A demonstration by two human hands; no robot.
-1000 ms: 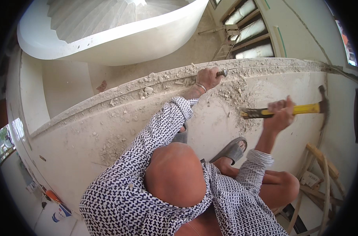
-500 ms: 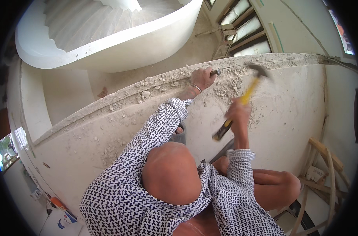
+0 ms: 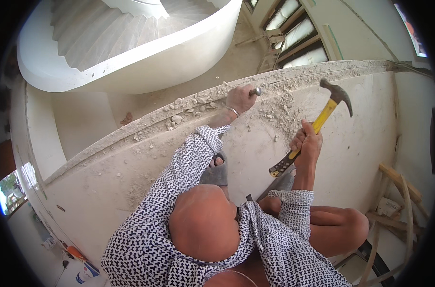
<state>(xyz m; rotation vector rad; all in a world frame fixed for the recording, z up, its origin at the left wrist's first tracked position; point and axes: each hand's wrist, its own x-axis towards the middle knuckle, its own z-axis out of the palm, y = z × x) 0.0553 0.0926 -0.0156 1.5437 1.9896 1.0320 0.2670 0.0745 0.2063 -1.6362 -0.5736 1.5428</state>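
My left hand [image 3: 240, 99] is wrapped round a metal chisel [image 3: 256, 91], whose round struck end pokes out beside the thumb. The rest of the chisel is hidden by the fist, which is at the rough groove [image 3: 205, 109] along the edge of the floor slab. In my right hand [image 3: 307, 142] is a claw hammer [image 3: 325, 115] with a yellow and black handle and a dark head. The hammer head is raised to the right of the chisel, apart from it. Broken rubble [image 3: 282, 112] lies between the two hands and along the groove.
Beyond the slab edge curves a white staircase wall [image 3: 179, 60] around grey steps, with a lower floor beneath. A wooden trestle [image 3: 271, 45] stands down there. Timber pieces [image 3: 400, 184] lean at the right. My sandalled foot [image 3: 215, 168] is near the groove.
The hammer has swung to the right, away from the chisel, and its blur is gone. My left hand has shifted slightly left in the picture, still gripping the chisel.
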